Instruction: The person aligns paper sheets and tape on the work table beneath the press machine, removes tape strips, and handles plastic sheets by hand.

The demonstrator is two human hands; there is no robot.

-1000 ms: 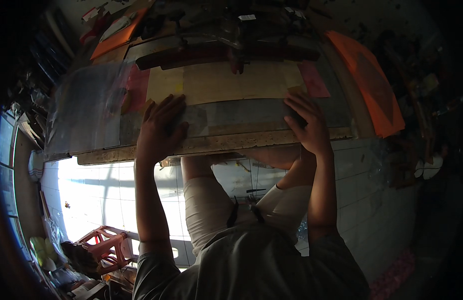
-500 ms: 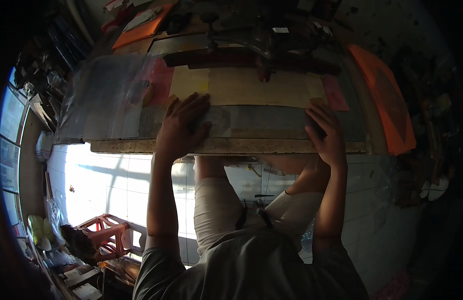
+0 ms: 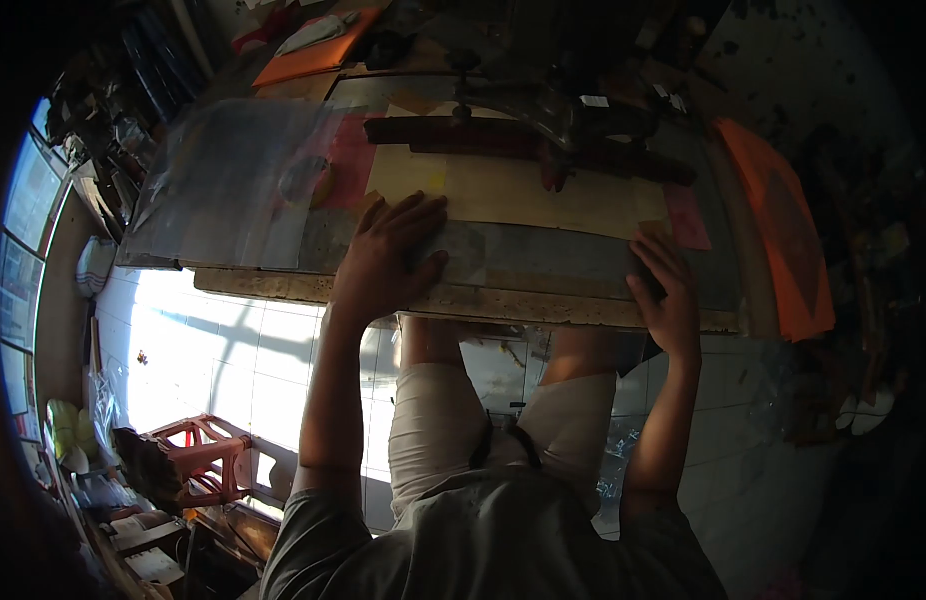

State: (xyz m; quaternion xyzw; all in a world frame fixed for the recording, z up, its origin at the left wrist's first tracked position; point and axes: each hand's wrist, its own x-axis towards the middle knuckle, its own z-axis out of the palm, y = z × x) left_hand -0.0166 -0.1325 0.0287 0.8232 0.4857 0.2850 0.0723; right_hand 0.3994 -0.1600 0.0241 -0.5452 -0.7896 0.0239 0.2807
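My left hand (image 3: 391,255) lies flat on the grey work surface (image 3: 543,255), fingers spread, with the fingertips at the lower left edge of a pale yellow sheet (image 3: 553,208). At the sheet's lower right corner my right hand (image 3: 667,290) rests with fingers stretched out and the thumb apart. Above the sheet, a dark red bar (image 3: 453,135) of a metal clamp-like device (image 3: 543,108) crosses it. Pink pieces (image 3: 688,215) show at both ends of the sheet. Neither hand grips anything I can see.
A clear plastic sheet (image 3: 218,185) covers the table's left part, with a roll of tape (image 3: 323,185) beside it. Orange sheets (image 3: 778,235) lie along the right edge, and more orange material (image 3: 313,55) at the back left. A reddish stool (image 3: 203,455) stands on the floor.
The view has shifted a little, so the table appears further right and tilted. Both hands stay at the sheet's lower edge. One leg under the table has straightened.
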